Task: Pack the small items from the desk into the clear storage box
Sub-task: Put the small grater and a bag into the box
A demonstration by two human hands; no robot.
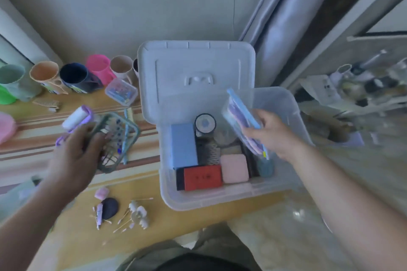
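Observation:
The clear storage box (284, 103) stands open on the desk, its white lid (196, 66) leaning back. Inside lie a blue case (184, 145), a red and black box (201, 177), a pink square case (234, 168) and a round black tape roll (205, 123). My right hand (272, 133) grips a clear zip pouch (240, 121) with purple contents, tilted over the box's right side. My left hand (74, 156) holds a small green wire basket (119, 138) above the desk, left of the box. A purple lint roller (76, 117) lies just behind that hand.
Several cups (72, 77) stand along the wall at the back left, beside a small clear lidded case (121, 91). Cotton swabs, a dark oval pad (109, 208) and a white hair clip (138, 213) lie near the front edge. A cluttered shelf (361, 86) is at the right.

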